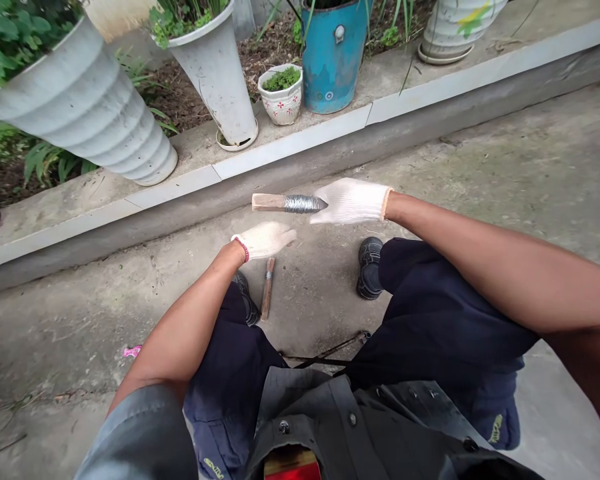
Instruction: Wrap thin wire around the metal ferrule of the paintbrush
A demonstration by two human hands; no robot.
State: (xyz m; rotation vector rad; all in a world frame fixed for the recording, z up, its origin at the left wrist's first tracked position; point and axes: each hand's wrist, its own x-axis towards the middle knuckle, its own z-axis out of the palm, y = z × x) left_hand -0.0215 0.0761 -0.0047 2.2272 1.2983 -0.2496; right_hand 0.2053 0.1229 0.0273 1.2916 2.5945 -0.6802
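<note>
My right hand (pixel 351 201), in a white knit glove, is closed on one end of a short wooden stick wrapped in silver wire (pixel 287 203), held level and pointing left above the concrete ground. My left hand (pixel 266 239), also in a white glove, hovers lower and to the left of the stick with its fingers together and nothing visible in it. A second wooden stick (pixel 268 288) lies on the ground beside my left shoe (pixel 247 300).
A concrete kerb (pixel 290 150) runs across ahead with white planters (pixel 87 107), a small patterned pot (pixel 281 97) and a blue bucket (pixel 333 57) on it. My right shoe (pixel 369 267) rests on the ground. Thin dark rods (pixel 330 352) lie between my knees.
</note>
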